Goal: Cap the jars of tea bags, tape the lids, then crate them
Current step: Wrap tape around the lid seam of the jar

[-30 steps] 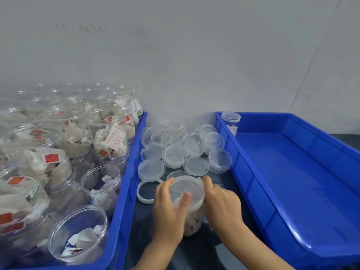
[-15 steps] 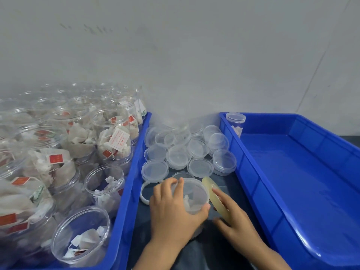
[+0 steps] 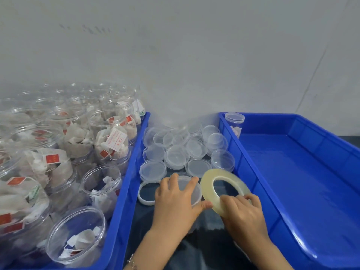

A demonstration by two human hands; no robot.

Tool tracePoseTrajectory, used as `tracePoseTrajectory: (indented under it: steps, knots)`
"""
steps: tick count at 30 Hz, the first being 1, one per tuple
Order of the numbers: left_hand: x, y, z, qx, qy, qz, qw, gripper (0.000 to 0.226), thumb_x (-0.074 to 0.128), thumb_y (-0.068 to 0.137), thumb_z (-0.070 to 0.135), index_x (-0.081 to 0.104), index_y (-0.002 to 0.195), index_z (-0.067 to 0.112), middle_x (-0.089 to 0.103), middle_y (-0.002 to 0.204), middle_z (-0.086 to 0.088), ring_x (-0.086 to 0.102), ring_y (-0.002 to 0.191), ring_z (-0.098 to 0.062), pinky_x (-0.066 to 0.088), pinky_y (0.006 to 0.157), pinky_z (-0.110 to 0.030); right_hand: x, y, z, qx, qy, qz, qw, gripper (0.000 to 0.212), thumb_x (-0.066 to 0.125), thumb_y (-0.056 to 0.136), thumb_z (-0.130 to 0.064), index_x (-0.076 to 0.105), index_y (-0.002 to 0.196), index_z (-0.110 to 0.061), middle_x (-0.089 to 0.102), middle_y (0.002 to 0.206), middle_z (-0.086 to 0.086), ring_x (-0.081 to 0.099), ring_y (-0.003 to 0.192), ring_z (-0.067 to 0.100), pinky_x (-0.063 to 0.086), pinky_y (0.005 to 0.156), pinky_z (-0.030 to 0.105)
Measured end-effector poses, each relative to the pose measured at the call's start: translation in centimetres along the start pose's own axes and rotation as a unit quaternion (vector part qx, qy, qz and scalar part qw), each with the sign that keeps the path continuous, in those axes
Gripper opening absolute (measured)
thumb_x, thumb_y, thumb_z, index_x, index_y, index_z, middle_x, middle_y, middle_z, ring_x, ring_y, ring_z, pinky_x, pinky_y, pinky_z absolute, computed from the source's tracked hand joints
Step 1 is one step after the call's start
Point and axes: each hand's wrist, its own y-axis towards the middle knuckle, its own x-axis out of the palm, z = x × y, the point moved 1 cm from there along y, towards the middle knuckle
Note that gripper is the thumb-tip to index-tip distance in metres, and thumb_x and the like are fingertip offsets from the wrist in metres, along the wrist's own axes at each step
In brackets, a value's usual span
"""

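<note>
Left hand (image 3: 176, 199) was spread over the lid of the capped jar (image 3: 191, 193), fingers curled round its rim, and the jar was held upright on the dark table (image 3: 204, 248) between the two crates. Just right of it, the roll of clear tape (image 3: 224, 191) was gripped at its near edge by the right hand (image 3: 243, 211), tilted with its hole facing up and toward the camera. Loose lids (image 3: 176, 156) were piled beyond. Uncapped jars (image 3: 109, 137) filled the left crate (image 3: 124, 191); one capped jar (image 3: 234, 123) stood in the far-left corner of the right crate (image 3: 292, 172).

Ahead of you a plain pale grey wall (image 3: 194, 55) fills the upper frame, faintly scuffed at upper left; below it, a dark desk (image 3: 204, 250) surface.
</note>
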Motion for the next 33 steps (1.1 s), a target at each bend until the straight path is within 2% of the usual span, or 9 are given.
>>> tracePoseTrajectory:
  steps: [3,6,8,12,20,24,28,30,33]
  knots:
    - [-0.1,0.0,-0.6,0.010,-0.006,-0.009,1.000,0.100,0.006,0.053,0.090,0.015,0.144,0.050,0.014,0.150,0.000,0.014,0.133,-0.021,0.023,0.108,-0.037,0.1,1.2,0.7,0.002,-0.036,-0.005,0.999,0.021,0.055,0.065,0.001,0.057,0.074,-0.017,0.051,0.059,-0.006,0.054,0.054,0.022,0.031,0.075,0.037]
    - [0.0,0.3,-0.7,0.011,-0.019,-0.019,1.000,0.087,0.029,0.067,0.087,0.014,0.145,0.051,0.011,0.150,0.001,0.011,0.132,-0.021,0.022,0.109,-0.037,0.2,2.7,1.0,-0.001,-0.061,-0.032,0.998,0.030,0.066,0.053,0.009,0.057,0.068,-0.016,0.047,0.057,-0.005,0.053,0.055,0.022,0.037,0.076,0.041]
    - [0.1,0.4,-0.7,0.013,-0.022,-0.018,1.000,0.085,0.036,0.070,0.084,0.013,0.145,0.051,0.010,0.150,0.001,0.009,0.131,-0.021,0.021,0.109,-0.037,0.4,3.5,1.2,-0.006,-0.067,-0.053,0.996,0.034,0.071,0.047,0.009,0.056,0.066,-0.015,0.047,0.055,-0.004,0.052,0.053,0.022,0.044,0.072,0.044]
    - [0.3,0.3,-0.8,0.019,-0.030,-0.007,0.999,0.081,0.037,0.073,0.082,0.014,0.145,0.051,0.009,0.151,0.002,0.010,0.131,-0.021,0.018,0.110,-0.035,1.1,5.0,1.1,0.002,-0.066,-0.110,0.992,0.038,0.079,0.043,0.006,0.057,0.067,-0.015,0.052,0.054,-0.005,0.054,0.052,0.022,0.046,0.067,0.042]
    - [0.1,-0.3,-0.6,0.035,-0.056,0.044,0.997,0.060,0.038,0.087,0.065,0.023,0.143,0.050,0.012,0.151,0.003,0.010,0.134,-0.019,0.019,0.111,-0.032,2.6,7.8,-0.7,-0.009,-0.051,-0.173,0.984,0.035,0.076,0.045,0.003,0.054,0.064,-0.017,0.052,0.049,-0.006,0.052,0.047,0.019,0.045,0.061,0.039]
    - [-0.1,-0.4,-0.6,0.052,-0.054,0.044,0.996,0.060,0.038,0.088,0.062,0.021,0.144,0.048,0.014,0.152,0.001,0.008,0.137,-0.018,0.017,0.111,-0.035,3.6,7.8,-2.0,0.008,-0.024,-0.213,0.977,0.034,0.081,0.049,-0.006,0.053,0.062,-0.020,0.050,0.047,-0.006,0.051,0.046,0.016,0.042,0.060,0.035]
    - [-0.3,-0.4,-1.1,0.075,-0.065,0.044,0.994,0.077,0.042,0.084,0.062,0.010,0.149,0.033,0.021,0.150,0.010,0.014,0.137,-0.010,0.011,0.112,-0.030,3.9,8.0,-3.6,-0.003,-0.005,-0.218,0.976,0.033,0.083,0.051,-0.024,0.051,0.057,-0.022,0.048,0.044,-0.008,0.051,0.044,0.011,0.042,0.060,0.032]
    - [-0.6,-0.4,-1.3,0.074,-0.057,0.044,0.995,0.079,0.039,0.081,0.066,0.016,0.147,0.029,0.023,0.149,0.014,0.015,0.136,-0.007,0.009,0.111,-0.031,3.7,8.0,-4.1,-0.016,0.006,-0.206,0.978,0.033,0.084,0.052,-0.029,0.052,0.057,-0.022,0.048,0.043,-0.008,0.052,0.044,0.010,0.044,0.059,0.033]
    - [-1.1,-0.6,-1.4,0.077,-0.011,0.035,0.996,0.077,0.030,0.077,0.072,0.025,0.144,0.034,0.017,0.151,0.019,0.008,0.138,-0.006,0.007,0.108,-0.040,3.3,8.0,-4.0,-0.027,0.008,-0.189,0.981,0.035,0.086,0.048,-0.029,0.054,0.059,-0.022,0.048,0.043,-0.008,0.053,0.044,0.010,0.047,0.059,0.035]
